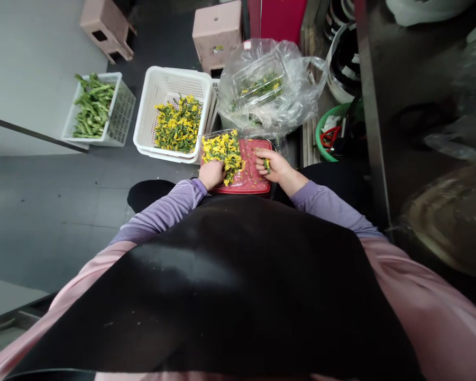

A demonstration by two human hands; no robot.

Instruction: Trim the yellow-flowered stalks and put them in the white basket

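A clear plastic box of yellow flowers with green stems (222,149) rests on the left part of a red lid or tray (256,182). My left hand (212,174) is at the near-left side of the box, its fingers curled in against the flowers; what they grip, if anything, is hidden. Over the right part of the red surface is my right hand (272,165), closed round a small green and yellow piece. Loose bits lie between the hands. Left of the box, a white basket (146,119) holds more yellow flowers.
A white basket (121,114) of thick green stems stands at the far left. Beyond my hands is a clear plastic bag (297,100) with a clear box inside. Pink stools (218,32), a green basin (321,145) and a metal counter edge (371,95) are also near.
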